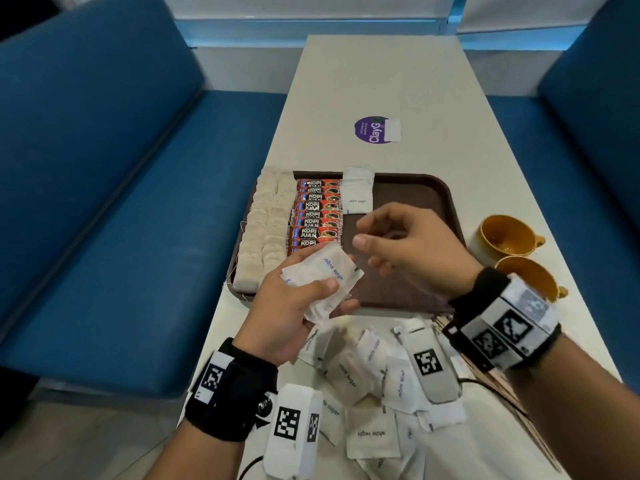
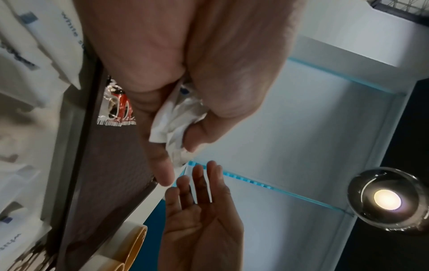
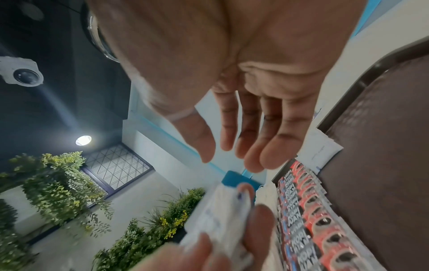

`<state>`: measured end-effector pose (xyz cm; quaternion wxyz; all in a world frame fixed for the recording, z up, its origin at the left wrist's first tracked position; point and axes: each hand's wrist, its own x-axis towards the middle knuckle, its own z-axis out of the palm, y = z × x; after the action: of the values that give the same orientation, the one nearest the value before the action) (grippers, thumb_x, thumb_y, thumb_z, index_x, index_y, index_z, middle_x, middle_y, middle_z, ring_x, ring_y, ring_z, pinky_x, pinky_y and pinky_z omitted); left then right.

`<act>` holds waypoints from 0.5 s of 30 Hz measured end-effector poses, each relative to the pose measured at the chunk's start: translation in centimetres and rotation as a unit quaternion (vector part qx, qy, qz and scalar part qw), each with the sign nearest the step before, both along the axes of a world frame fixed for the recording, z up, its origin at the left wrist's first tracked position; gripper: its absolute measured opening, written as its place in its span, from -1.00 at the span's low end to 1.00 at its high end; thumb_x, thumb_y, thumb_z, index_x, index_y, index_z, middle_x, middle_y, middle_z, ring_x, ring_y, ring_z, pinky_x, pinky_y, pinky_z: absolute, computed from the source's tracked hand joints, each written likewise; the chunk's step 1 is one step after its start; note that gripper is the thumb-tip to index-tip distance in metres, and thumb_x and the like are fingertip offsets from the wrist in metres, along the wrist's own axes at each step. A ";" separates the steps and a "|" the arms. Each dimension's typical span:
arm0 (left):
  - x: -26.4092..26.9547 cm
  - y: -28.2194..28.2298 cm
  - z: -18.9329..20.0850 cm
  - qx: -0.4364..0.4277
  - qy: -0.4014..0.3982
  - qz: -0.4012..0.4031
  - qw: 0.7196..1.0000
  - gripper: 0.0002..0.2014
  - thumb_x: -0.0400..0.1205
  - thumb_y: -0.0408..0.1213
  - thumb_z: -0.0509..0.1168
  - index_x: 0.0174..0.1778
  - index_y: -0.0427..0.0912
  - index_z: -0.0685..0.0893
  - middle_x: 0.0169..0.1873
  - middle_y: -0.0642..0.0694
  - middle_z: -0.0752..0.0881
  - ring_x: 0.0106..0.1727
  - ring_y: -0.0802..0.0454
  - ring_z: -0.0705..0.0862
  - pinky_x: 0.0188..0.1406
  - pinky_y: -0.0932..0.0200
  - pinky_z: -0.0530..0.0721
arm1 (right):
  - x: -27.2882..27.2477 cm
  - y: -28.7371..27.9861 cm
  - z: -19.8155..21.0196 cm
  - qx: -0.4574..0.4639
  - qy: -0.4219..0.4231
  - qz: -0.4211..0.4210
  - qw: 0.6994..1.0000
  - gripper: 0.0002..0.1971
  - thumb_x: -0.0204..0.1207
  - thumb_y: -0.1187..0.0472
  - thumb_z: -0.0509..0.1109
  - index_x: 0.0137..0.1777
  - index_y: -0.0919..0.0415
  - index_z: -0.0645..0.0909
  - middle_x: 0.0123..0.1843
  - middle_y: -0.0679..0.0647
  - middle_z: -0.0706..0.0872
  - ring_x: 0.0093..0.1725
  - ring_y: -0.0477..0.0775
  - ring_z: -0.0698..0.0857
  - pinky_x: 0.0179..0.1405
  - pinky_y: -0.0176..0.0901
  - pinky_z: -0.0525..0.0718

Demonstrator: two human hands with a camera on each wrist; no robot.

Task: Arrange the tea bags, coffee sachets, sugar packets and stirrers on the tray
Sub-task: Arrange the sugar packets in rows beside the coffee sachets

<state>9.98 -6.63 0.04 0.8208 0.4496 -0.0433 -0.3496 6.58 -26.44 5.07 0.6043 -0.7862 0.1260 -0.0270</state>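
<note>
**Sugar packets in the left hand, right hand loose above the tray**

Mostly, the stirrers are what cannot be found: a brownish streak at the table's near right edge, half under the right wrist band, is too blurred to name. The pile of loose sugar packets (image 1: 372, 372) on the near table is partly covered by both wrist rigs and cut off by the bottom of the head view, so their number is unclear. The near rim of the tray (image 1: 412, 188) is hidden behind the two hands. In the left wrist view the palm fills most of the picture and only crumpled white paper shows between the fingers.

The left hand (image 1: 294, 306) grips a small bunch of sugar packets (image 1: 325, 275), thumb pressed across the top and fingers curled beneath; how many it holds cannot be told. The bunch sticks out past the fingertips over the tray's near left part, just in front of the coffee sachets (image 1: 317, 216).

The right hand (image 1: 412, 247) hovers over the tray's bare middle with fingers relaxed and slightly bent, holding nothing, its fingertips just beside the bunch but apart from it.

On the tray, tea bags (image 1: 265, 230) lie in two columns at the left, the sachets beside them, then one flat sugar packet (image 1: 357, 192) at the far edge. Two yellow cups (image 1: 507, 237) stand on the table right of the tray
</note>
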 end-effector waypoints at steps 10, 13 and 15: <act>-0.8 -0.4 0.6 0.096 -0.065 0.027 0.993 -0.57 0.50 -0.39 0.52 0.29 -0.39 0.68 -0.07 -0.42 0.74 -0.36 -0.14 0.64 -0.52 0.15 0.58 | -2.9 0.9 -0.7 -0.021 -0.033 0.039 0.998 -0.80 0.58 0.21 0.57 0.19 0.11 0.81 -0.04 0.14 0.87 -0.03 0.22 0.83 0.02 -0.02 0.83; -0.7 -0.5 0.9 0.067 -0.043 0.060 0.995 -0.61 0.56 -0.37 0.54 0.30 -0.29 0.67 0.00 -0.41 0.72 -0.31 -0.12 0.66 -0.51 0.14 0.60 | -3.4 0.7 -0.7 0.030 0.001 0.046 0.999 -0.80 0.54 0.32 0.59 0.14 0.29 0.78 -0.03 0.16 0.89 -0.07 0.17 0.87 -0.06 -0.14 0.84; -0.5 -0.4 1.0 0.045 -0.033 0.060 0.997 -0.61 0.61 -0.29 0.49 0.37 -0.11 0.65 0.08 -0.39 0.71 -0.24 -0.17 0.65 -0.46 0.10 0.63 | -3.6 0.5 -0.9 0.067 0.022 0.035 0.997 -0.80 0.53 0.39 0.58 0.13 0.37 0.76 -0.04 0.26 0.88 -0.26 0.10 0.82 -0.28 -0.22 0.80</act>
<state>9.46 -7.01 1.09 0.8173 0.4996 -0.0271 -0.2860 2.95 -25.91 4.17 0.6536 -0.7480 0.1133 0.0205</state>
